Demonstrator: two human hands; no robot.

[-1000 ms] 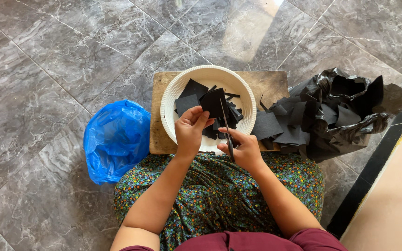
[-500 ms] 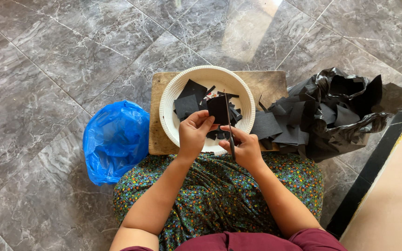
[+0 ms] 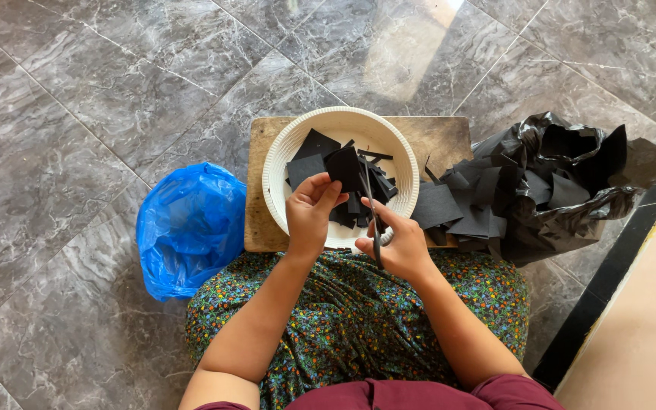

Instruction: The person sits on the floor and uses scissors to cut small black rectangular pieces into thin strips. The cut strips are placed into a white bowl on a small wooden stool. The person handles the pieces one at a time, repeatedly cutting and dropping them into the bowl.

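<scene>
My left hand (image 3: 310,215) pinches a black sheet piece (image 3: 345,166) and holds it over a white ribbed bowl (image 3: 282,152). My right hand (image 3: 398,244) grips dark scissors (image 3: 371,209), whose blades point up along the piece's right edge. Several cut black pieces lie in the bowl. The bowl stands on a wooden board (image 3: 442,135) on the floor in front of my knees.
A black plastic bag (image 3: 571,182) with more black sheets (image 3: 449,209) spilling out lies right of the board. A blue plastic bag (image 3: 187,228) sits on the left. Grey marble floor tiles (image 3: 77,99) surround everything; a dark threshold strip (image 3: 609,281) runs at the right.
My left hand has lifted the black piece slightly up and left again, and the scissors have shifted with it; a cut strip seems to have dropped into the bowl.
</scene>
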